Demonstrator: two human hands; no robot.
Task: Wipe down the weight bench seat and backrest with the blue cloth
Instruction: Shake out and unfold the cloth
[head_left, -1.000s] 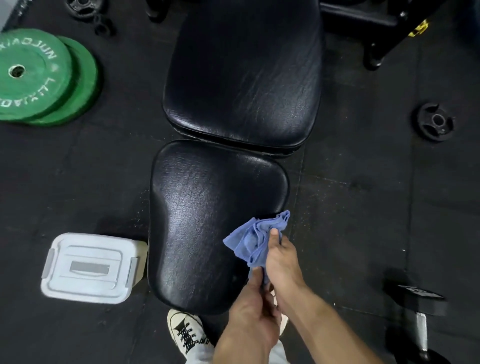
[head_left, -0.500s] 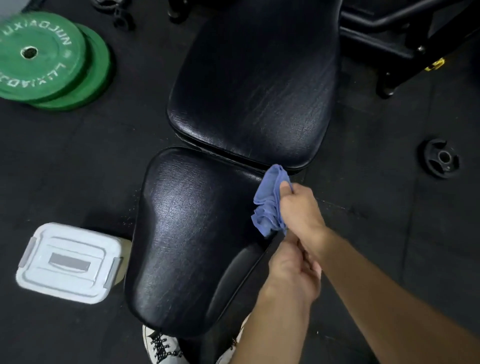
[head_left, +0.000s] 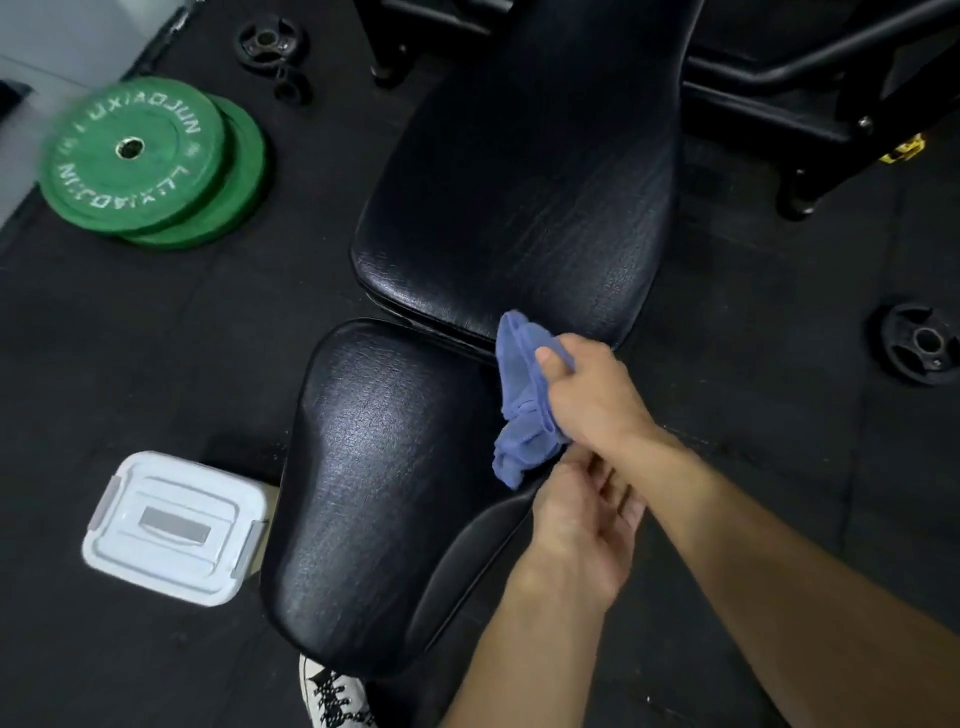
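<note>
Blue cloth (head_left: 522, 400) is bunched in my right hand (head_left: 592, 395), grip clamped, beside the seat (head_left: 374, 467) and backrest (head_left: 519, 208) for wiping; left hand (head_left: 582, 525) hangs slack, holding nothing.

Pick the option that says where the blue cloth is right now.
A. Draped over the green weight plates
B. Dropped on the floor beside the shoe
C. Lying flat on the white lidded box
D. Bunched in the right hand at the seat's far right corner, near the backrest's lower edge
D: the right hand grips the bunched blue cloth at the far right corner of the seat, just below the lower edge of the backrest.
</note>
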